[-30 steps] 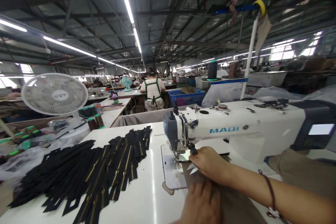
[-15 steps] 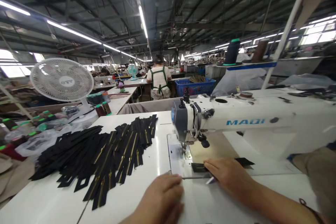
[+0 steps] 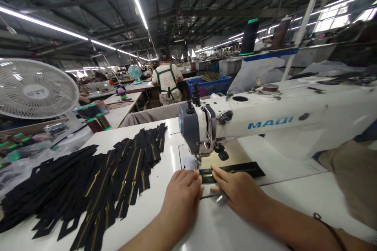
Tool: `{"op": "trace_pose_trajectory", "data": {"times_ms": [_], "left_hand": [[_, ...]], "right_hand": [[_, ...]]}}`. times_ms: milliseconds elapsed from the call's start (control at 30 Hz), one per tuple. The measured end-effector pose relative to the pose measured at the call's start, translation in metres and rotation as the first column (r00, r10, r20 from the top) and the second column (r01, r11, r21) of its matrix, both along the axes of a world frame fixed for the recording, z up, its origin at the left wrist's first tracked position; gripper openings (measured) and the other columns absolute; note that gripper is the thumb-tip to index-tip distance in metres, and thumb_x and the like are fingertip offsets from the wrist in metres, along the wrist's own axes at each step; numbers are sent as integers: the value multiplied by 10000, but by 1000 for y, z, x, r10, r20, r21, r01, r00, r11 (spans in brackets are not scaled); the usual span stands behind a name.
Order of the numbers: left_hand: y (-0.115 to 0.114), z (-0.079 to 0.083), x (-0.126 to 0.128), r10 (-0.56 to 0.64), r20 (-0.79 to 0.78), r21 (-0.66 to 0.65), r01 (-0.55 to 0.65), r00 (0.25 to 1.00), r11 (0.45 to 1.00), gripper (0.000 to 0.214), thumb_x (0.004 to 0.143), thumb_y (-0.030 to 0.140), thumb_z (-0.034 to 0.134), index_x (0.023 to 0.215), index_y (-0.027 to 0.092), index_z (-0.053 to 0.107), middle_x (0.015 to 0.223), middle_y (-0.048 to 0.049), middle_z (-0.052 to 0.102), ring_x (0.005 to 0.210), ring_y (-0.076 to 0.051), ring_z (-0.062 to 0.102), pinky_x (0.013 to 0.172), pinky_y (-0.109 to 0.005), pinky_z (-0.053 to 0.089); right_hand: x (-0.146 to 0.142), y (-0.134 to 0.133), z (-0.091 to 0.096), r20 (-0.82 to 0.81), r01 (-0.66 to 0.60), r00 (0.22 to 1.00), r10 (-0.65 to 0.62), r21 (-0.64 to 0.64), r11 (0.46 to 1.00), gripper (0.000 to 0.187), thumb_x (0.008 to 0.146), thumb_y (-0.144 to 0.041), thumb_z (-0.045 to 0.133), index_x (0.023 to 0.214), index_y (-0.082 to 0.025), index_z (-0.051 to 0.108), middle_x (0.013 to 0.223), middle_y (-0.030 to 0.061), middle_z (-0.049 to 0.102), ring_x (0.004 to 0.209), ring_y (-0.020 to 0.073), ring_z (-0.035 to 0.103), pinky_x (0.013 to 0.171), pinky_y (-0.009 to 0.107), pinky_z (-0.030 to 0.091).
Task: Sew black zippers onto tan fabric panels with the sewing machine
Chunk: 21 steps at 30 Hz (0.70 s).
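Observation:
A black zipper [image 3: 255, 169] with gold teeth lies along the beige fabric [image 3: 235, 154], just in front of the sewing machine's presser foot [image 3: 199, 160]. My left hand [image 3: 183, 190] has its fingers pressed together at the zipper's left end, beside the needle plate. Across the zipper's middle, my right hand [image 3: 243, 192] presses with thumb and fingertips. A slim, shiny metal tool [image 3: 218, 197] pokes out from under the right palm; its kind is unclear. The white sewing machine [image 3: 271, 123] stands behind both hands.
A spread pile of black zippers [image 3: 118, 172] covers the table's left side. Behind it are a white fan [image 3: 37, 90] and thread cones [image 3: 103, 121]. Farther back, a person [image 3: 167, 80] in a green-strapped apron faces away, near a blue basket [image 3: 212, 86].
My left hand has moved up to the zipper's end by the needle. My right hand has brought the zipper onto the beige fabric, lying straighter. The camera view has shifted.

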State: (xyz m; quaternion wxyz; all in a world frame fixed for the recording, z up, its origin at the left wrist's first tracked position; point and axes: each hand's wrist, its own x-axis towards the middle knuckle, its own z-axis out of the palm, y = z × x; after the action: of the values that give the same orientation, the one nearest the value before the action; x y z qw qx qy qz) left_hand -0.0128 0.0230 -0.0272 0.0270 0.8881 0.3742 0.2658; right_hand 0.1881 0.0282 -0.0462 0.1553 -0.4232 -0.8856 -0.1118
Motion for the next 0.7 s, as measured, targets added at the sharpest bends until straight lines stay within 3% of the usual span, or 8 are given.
{"op": "trace_pose_trajectory", "data": {"times_ms": [133,300,533,633,700], "left_hand": [[-3,0,-2,8,-67,48,-5,998,999,261,891,171,463,1106,185,611,1133,-101,656,1055,-259,603,931,-477,477],[5,-3,-2,60,-147,66,-50,987,997,283,869,208,516,1140,182,592,1173,-106,638,1090,-281,588,949,-506,465],[12,-4,2,82,-225,102,-60,971,993,315,864,227,533,1173,173,566,1190,-112,618,1111,-278,569,969,-485,452],[12,-4,4,96,-224,137,-66,970,988,303,853,217,533,1148,164,578,1169,-117,623,1084,-280,579,943,-459,471],[12,-4,5,91,-211,159,-58,973,986,301,832,199,536,1125,161,588,1145,-122,633,1059,-283,591,912,-441,492]], "right_hand": [[-1,-2,-6,-115,-21,993,24,31,999,324,889,-107,386,1066,-63,654,1197,180,600,780,214,689,635,288,559],[-2,12,-1,-189,-10,982,0,-50,999,262,884,-120,451,1030,-97,667,1158,156,631,805,210,687,693,268,550],[-4,24,-4,-234,10,971,-42,-136,991,202,859,-108,488,961,-135,660,895,92,688,802,207,673,758,284,521],[-2,10,6,-183,0,983,0,-3,1000,149,860,-122,508,861,-140,657,884,95,682,682,191,648,625,278,501],[6,-6,31,-127,-61,988,83,164,985,224,896,-163,480,736,-160,637,846,97,676,603,176,605,529,285,446]]}}
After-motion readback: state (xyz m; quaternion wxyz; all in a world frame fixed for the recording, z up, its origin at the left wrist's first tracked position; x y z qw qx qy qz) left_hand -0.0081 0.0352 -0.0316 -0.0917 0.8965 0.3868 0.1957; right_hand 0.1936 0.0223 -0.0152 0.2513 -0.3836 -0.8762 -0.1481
